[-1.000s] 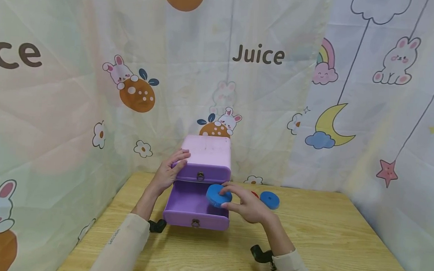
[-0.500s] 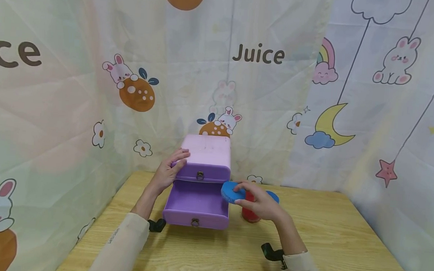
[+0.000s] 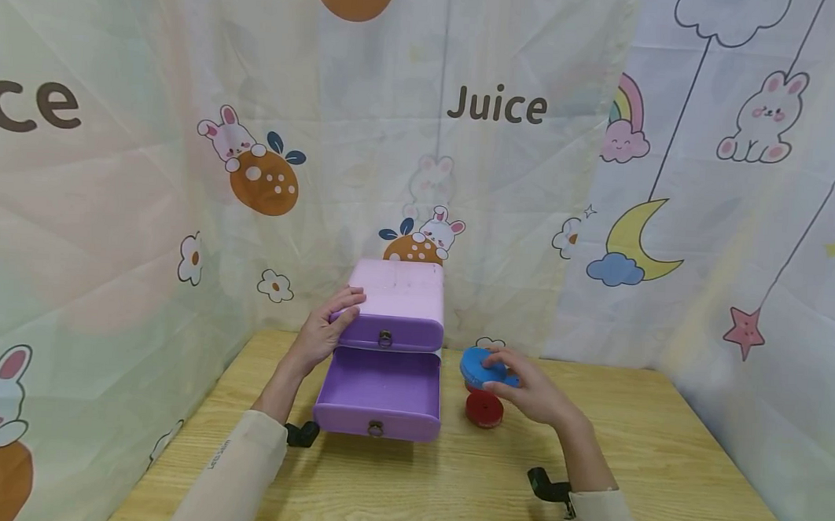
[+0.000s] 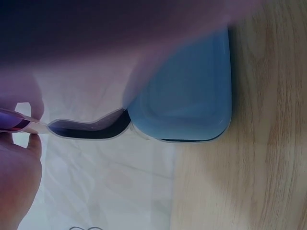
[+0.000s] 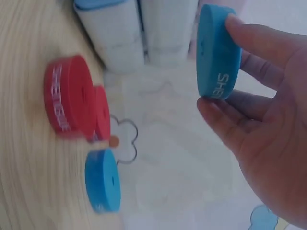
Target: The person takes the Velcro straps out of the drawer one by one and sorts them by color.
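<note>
A small pink and purple drawer box stands on the table, its lower drawer pulled out and bare inside. My left hand grips the box at its upper left front corner, fingers on top and thumb at the front edge. To the right of the box, my right hand pinches a thick blue disc by its rim, which bears white lettering. The held disc is raised above two red discs. Another blue disc lies beside them, mostly hidden behind the right hand in the head view.
The wooden table ends at a printed cloth backdrop behind and along both sides. Black wrist mounts sit under the left forearm and the right forearm. The upper drawer is closed.
My right hand has carried the blue disc from over the lower drawer rightward to above the red discs, which now show more. The left hand and the box have stayed in place.
</note>
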`<state>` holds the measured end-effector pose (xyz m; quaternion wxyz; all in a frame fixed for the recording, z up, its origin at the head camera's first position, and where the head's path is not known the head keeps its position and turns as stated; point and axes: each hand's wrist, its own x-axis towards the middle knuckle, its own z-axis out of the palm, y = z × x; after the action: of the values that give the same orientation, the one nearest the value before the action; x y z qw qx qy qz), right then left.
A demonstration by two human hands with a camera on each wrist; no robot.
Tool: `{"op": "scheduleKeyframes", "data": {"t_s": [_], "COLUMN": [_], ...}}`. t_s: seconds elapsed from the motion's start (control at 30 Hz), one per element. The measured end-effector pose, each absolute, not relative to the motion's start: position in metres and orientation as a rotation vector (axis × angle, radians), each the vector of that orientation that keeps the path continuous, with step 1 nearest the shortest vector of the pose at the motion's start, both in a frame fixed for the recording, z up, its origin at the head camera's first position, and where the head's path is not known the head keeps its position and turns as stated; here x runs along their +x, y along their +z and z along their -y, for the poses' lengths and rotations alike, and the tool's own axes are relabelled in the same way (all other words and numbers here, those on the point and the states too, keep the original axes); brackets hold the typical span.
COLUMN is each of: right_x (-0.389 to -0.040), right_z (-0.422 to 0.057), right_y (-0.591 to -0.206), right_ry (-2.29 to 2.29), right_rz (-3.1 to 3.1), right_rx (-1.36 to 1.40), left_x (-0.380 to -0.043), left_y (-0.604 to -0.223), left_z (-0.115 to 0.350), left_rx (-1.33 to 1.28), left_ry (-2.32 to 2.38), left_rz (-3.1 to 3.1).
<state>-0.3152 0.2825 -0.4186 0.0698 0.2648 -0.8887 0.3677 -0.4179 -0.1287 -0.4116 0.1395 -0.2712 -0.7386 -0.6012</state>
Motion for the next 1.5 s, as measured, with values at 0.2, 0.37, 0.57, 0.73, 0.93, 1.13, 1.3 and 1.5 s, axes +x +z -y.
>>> {"op": "scheduleKeyframes", "data": {"t_s": [0.2, 0.37, 0.57, 0.73, 0.93, 1.13, 1.3, 1.5], "right_x": [-0.316, -0.318, -0.321, -0.322, -0.323, -0.325, -0.325, -0.321], "right_z": [-0.306, -0.319, -0.331, -0.339, -0.347, -0.354, -0.355, -0.355], "right_y": [-0.422, -0.425, -0.434, -0.44, -0.447, -0.453, -0.457, -0.455], "right_ry": [1.056, 1.037, 1.062, 1.08, 1.081, 1.071, 1.047, 1.026], "right_rz": [2.73, 2.771, 2.815, 2.85, 2.88, 2.951, 3.006, 3.041], "right_rx": [0.71, 0.647, 0.612, 0.598, 0.567, 0.504, 0.465, 0.376], "left_x": [-0.417, -0.415, -0.415, -0.414, -0.414, -0.415, -0.415, -0.416], "left_y": [-0.412, -0.411, -0.411, -0.412, -0.413, -0.413, -0.411, -0.41], "left_z": [0.128, 0.128, 0.127, 0.128, 0.127, 0.128, 0.128, 0.129], "left_rx": [-0.774, -0.783, -0.777, -0.775, -0.785, -0.775, -0.775, -0.775], "left_ry": [-1.738, -1.751, -1.75, -1.736, -1.74, -1.74, -1.743, -1.741], "left_rz": [2.146, 2.143, 2.146, 2.143, 2.135, 2.141, 2.14, 2.149]}}
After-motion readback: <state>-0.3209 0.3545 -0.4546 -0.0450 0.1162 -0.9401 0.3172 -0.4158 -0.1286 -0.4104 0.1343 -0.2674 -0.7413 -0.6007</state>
